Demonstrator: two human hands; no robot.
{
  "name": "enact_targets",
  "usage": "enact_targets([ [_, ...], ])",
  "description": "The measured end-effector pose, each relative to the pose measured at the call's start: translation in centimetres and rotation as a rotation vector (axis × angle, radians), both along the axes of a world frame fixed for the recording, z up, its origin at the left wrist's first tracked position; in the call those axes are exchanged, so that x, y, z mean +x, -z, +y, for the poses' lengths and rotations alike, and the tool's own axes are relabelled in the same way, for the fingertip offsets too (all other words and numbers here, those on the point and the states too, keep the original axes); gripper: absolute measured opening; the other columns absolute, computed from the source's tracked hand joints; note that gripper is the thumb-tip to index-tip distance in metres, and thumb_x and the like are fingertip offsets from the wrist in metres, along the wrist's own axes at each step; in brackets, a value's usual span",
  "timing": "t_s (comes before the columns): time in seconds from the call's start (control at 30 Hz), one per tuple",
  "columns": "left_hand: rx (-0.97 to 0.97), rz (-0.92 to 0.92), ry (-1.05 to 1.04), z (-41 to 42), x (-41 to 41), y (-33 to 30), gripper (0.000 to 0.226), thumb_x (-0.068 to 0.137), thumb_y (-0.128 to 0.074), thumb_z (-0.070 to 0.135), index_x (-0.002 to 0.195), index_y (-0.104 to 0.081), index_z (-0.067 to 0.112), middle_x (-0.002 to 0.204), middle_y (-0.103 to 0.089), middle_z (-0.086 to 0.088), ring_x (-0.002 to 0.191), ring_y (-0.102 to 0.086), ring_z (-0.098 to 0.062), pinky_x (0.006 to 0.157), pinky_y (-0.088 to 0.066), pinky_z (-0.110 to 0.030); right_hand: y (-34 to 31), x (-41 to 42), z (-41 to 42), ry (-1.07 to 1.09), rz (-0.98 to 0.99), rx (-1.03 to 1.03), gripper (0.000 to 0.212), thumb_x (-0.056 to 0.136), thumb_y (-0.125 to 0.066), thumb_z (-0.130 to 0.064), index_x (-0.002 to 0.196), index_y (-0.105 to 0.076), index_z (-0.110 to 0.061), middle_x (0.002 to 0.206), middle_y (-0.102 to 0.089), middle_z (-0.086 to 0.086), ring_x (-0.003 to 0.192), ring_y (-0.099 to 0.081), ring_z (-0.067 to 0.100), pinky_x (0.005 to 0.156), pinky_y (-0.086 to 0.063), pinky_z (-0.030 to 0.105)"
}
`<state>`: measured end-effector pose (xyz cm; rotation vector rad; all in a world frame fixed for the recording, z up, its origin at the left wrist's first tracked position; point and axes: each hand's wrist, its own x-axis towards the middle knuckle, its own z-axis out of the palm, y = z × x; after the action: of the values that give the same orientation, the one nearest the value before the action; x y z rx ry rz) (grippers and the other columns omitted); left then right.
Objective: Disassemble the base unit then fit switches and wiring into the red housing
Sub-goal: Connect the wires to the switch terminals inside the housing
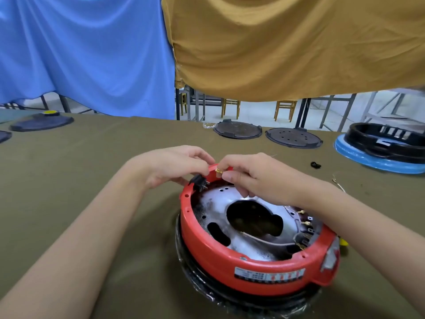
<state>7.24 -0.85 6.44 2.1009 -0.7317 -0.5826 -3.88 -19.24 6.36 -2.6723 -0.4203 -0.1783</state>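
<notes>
Hands (213, 171) at red housing (230, 261) rim

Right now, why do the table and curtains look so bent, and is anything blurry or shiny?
Head view: the wide-angle lens bows the table edge and stretches the forearms near the corners; soft, even light, little shadow; glare whitens the metal plate inside the red housing; the housing's label is too blurred to read; the chairs behind look soft.

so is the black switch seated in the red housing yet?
Partly: black switch sits at the red housing rim, terminals exposed inward; full seating cannot be told.
</notes>
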Motion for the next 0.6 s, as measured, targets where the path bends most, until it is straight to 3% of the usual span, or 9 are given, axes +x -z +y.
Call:
enact_targets([
  [0.17, 0.015, 0.004, 0.041, 0.2, 0.3, 0.2, 0.022, 0.09, -0.061, 0.014, 0.105, -0.071, 0.024, 0.093, -0.071, 0.001, 0.076, -0.065, -0.006, 0.071, -0.052, -0.029, 0.6, 0.0, -0.3, -0.019, 0.067, 0.139, 0.012, 0.102, -0.047, -0.028, 0.098, -0.057, -0.034, 0.07, -0.07, -0.005, 0.064, -0.062, 0.015, 0.066, -0.053, 0.031],
  [0.33, -0.116, -0.065, -0.014, -0.6, 0.5, 0.7, 0.019, 0.092, -0.064, 0.013, 0.103, -0.075, 0.024, 0.089, -0.075, 0.002, 0.074, -0.066, -0.007, 0.069, -0.05, -0.025, -0.7, -0.3, -0.9, 0.018, 0.085, 0.081, 0.014, 0.096, -0.059, -0.029, 0.089, -0.069, -0.035, 0.075, -0.069, -0.017, 0.058, -0.053, 0.003, 0.06, -0.043, 0.025],
  [0.43, -0.174, -0.045, -0.016, -0.8, 0.7, 1.3, 0.017, 0.095, -0.064, 0.014, 0.107, -0.074, 0.021, 0.101, -0.077, -0.003, 0.084, -0.068, -0.013, 0.079, -0.054, -0.031, -2.6, -0.5, -1.4, 0.018, 0.098, 0.061, 0.012, 0.094, -0.062, -0.028, 0.09, -0.073, -0.033, 0.072, -0.07, -0.012, 0.061, -0.057, 0.018, 0.059, -0.048, 0.037],
  [0.6, -0.212, 0.011, 0.028, -1.1, 0.9, 2.0, 0.016, 0.097, -0.062, 0.017, 0.106, -0.073, 0.023, 0.1, -0.077, 0.0, 0.083, -0.069, -0.009, 0.072, -0.051, -0.023, -2.3, 0.3, -0.5, 0.025, 0.098, 0.014, 0.011, 0.096, -0.059, -0.03, 0.095, -0.07, -0.031, 0.064, -0.07, -0.008, 0.044, -0.046, 0.001, 0.043, -0.036, 0.012],
])
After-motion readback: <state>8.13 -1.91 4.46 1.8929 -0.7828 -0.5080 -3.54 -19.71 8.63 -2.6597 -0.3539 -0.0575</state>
